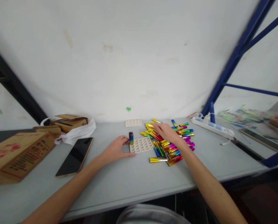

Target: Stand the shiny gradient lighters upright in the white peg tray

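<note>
one hand at the holed tray, one in the shiny heap

the left hand [117,148] is at the left side of the holed tray [142,144], thumb and fingers parted: the thumb lies at the tray's near left corner, the fingertips by its far left corner. it looks braced there rather than clenched. close to those fingertips, one dark-topped blue and yellow piece [131,139] stands upright in the tray's far left corner; whether a finger touches it, i cannot tell.

the right hand [165,132] reaches over the pile of shiny coloured pieces [168,146], just right of the tray. its fingertips are down among the pieces, but i cannot tell if they have grasped one. the pieces lie flat at mixed angles, some overlapping.

each piece looks slim, light and stiff, with a glossy skin that may slip or roll under a fingertip. a pinch across the middle of the long sides should suit one lying down; the upright one is best taken near its top. the tray looks thin and light, likely to slide if nudged, so its outer edge is the place to hold.

a second pale tray [133,123] lies beyond the holed tray, a dark phone [75,155] to its left, and a white power strip [212,126] well to its right.
</note>
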